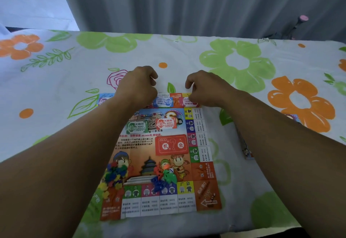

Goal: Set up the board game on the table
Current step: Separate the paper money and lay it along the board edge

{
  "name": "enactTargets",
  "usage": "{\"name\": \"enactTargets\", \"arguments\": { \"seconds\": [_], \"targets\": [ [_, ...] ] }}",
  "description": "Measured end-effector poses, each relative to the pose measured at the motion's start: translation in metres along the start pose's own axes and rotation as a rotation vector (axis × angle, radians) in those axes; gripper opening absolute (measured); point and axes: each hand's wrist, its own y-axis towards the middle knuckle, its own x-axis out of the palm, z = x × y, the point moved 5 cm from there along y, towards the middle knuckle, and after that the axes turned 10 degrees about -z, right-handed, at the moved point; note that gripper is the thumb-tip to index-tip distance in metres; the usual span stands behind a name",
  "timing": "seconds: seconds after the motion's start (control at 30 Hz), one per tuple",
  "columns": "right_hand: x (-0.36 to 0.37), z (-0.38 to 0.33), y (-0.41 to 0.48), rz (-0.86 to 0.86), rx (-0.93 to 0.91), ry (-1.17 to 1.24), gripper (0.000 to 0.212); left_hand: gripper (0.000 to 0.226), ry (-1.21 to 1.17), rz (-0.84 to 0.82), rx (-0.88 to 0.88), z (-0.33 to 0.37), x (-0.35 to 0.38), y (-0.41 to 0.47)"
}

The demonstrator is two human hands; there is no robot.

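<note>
A colourful paper game board (168, 163) lies flat on the floral tablecloth (74, 60). Play-money notes lie along its far edge: a blue one (164, 101) and a pink one (188, 103). A green note (135, 127) and a red note (166, 123) lie at the board's centre, above a red chance card (171, 145). Two heaps of coloured plastic pieces (116, 176) (162, 178) and a white die (170, 170) sit near the front. My left hand (138, 86) hovers curled over the far edge, its underside hidden. My right hand (203, 88) pinches the pink note's top edge.
A flat game box (248, 153) lies right of the board, mostly hidden under my right forearm. Another note (102, 100) peeks out left of my left wrist. Grey curtains (187, 4) hang behind the table. The table's near edge runs just below the board.
</note>
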Motion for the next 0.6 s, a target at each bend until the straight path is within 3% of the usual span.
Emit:
{"name": "enactTargets", "arguments": {
  "seconds": [0.23, 0.43, 0.53, 0.6],
  "targets": [
    [0.001, 0.008, -0.004, -0.079, 0.088, -0.062, 0.037, 0.044, 0.205, -0.100, 0.075, 0.030, 0.028, 0.003],
    [0.007, 0.014, -0.005, -0.087, 0.090, -0.090, 0.046, 0.033, 0.133, -0.126, 0.005, 0.046, 0.047, 0.010],
    [0.008, 0.014, -0.005, -0.084, 0.083, -0.080, 0.050, 0.005, 0.169, -0.155, -0.007, 0.050, 0.048, 0.010],
    [0.009, 0.014, -0.005, -0.086, 0.074, -0.074, 0.047, 0.013, 0.075, -0.167, -0.060, 0.050, 0.045, 0.006]
  ]
}}
